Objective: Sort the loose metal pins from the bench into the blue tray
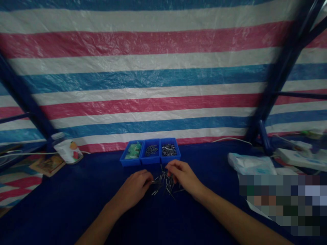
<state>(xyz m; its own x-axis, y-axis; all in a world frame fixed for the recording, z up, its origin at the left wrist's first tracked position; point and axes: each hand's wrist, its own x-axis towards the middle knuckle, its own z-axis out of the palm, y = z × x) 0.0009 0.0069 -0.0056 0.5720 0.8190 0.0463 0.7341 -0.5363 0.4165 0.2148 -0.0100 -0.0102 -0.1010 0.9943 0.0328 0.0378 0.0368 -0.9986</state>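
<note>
Lying on the dark blue counter [102, 177], a loose pile of small metal pins [163, 185] is seen between the two hands, right at the fingertips. The left hand [135, 189] is laid knuckles-up, its fingers [148, 177] curled and touching the pile's left edge; whether a pin is pinched there cannot be told. The right hand [182, 177] is arched over the pile's right side, its fingers [171, 166] bent down onto the pins, and a grip cannot be made out there either. Just beyond the fingers, three blue bins [150, 160] are set side by side, touching. Green parts [134, 150] are held in the left one, more metal pieces in the other two. Well left of the fingers a bottle [66, 149] is seen tilted, near a book [48, 165]. Well to their right a bag [251, 165] is spread. A striped tarp [153, 68] is hung behind the bins.
</note>
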